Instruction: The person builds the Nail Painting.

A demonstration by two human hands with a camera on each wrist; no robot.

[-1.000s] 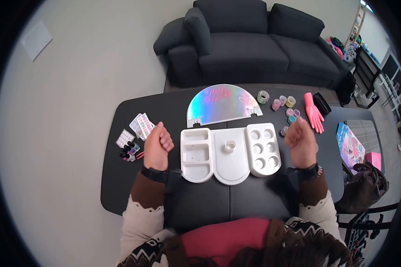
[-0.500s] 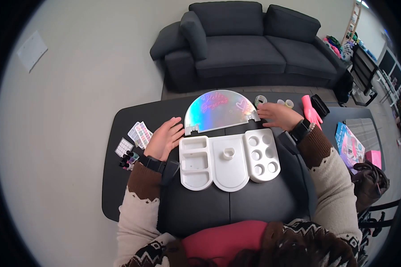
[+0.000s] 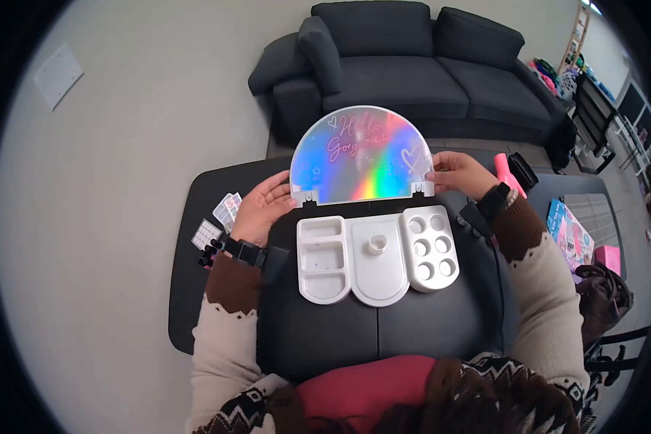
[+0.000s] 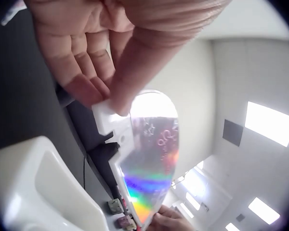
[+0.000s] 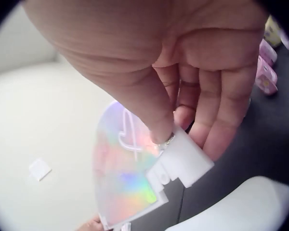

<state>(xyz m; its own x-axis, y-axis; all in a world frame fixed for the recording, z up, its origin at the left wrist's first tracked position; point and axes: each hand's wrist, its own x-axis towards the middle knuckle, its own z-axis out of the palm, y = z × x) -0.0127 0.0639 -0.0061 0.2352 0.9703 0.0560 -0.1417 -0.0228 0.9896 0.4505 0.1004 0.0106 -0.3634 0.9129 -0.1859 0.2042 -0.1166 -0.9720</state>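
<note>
The left hand and right hand, both apart from the panel a second earlier, had come to pinch its lower corners. The panel, previously lying on the bench, had risen and tipped more upright, its top overlapping the sofa in the head view.

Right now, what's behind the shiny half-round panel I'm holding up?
In the head view, the dark sofa shows beyond the panel, which hides part of the sofa's front and of the far edge of the table.
</note>
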